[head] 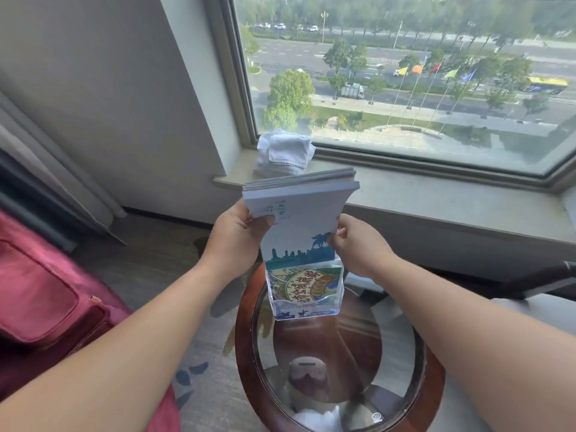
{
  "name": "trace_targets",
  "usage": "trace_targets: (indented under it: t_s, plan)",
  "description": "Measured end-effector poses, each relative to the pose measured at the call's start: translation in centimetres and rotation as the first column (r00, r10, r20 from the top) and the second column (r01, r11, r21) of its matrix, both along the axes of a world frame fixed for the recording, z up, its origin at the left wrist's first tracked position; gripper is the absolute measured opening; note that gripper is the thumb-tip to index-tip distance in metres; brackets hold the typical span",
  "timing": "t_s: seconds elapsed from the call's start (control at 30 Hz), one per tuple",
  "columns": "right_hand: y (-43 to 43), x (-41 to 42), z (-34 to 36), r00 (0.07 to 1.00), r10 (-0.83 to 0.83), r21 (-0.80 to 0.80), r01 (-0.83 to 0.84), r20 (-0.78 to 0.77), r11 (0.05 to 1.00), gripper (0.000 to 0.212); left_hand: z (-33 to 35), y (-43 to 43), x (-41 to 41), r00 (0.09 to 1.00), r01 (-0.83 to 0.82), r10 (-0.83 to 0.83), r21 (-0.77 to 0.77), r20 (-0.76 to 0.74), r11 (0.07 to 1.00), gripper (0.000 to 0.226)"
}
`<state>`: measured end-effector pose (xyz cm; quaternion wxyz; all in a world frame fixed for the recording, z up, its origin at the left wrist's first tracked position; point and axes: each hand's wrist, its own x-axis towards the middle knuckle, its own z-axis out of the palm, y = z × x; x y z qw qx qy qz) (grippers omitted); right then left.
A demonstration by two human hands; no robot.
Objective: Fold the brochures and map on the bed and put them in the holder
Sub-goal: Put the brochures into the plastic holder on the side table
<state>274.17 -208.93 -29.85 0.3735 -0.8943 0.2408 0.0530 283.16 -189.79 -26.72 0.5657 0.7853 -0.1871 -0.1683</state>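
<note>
Head view: glass tabletop (246, 338) nearest, clear holder (307, 294) standing on it. We note folded brochures (299, 213) partly seated in holder; left hand (233, 235) and right hand (358, 247) each pinch stack edge. Folding judged done; full seating left.

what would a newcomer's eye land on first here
The stack of brochures at centre, gripped by the left hand and right hand, its lower end in the clear holder on the round glass-topped table. Behind, a big window shows a street, with a white towel on the sill.
</note>
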Motion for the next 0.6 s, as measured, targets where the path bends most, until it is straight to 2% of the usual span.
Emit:
trace_targets:
  t_s: [0.2, 0.4, 0.5, 0.6]
  plan:
    - [-1.2, 1.3, -1.3, 0.989, -0.145, 0.101, 0.141, 0.027, 0.985, 0.016, -0.5, -1.8, 1.5, 0.998, 0.032, -0.032, 0.005, 0.047, 0.999, 0.028]
    - [-1.9, 2.2, -2.6, 0.987, -0.159, 0.125, 0.159, -0.015, 0.979, 0.017, -1.8, -2.5, 2.3, 0.999, 0.045, -0.045, 0.018, 0.009, 0.999, 0.029]
    - [-2.0, 2.3, -3.4, 0.986, -0.164, 0.089, 0.165, -0.024, 0.982, 0.014, -2.7, -2.4, 2.3, 0.998, 0.055, -0.055, 0.003, -0.042, 0.998, 0.030]
    - [-1.9, 2.6, -4.4, 0.987, -0.152, -0.030, 0.151, -0.045, 0.988, 0.008, -3.2, -2.2, 2.4, 0.998, 0.059, -0.058, 0.037, -0.020, 0.998, 0.030]
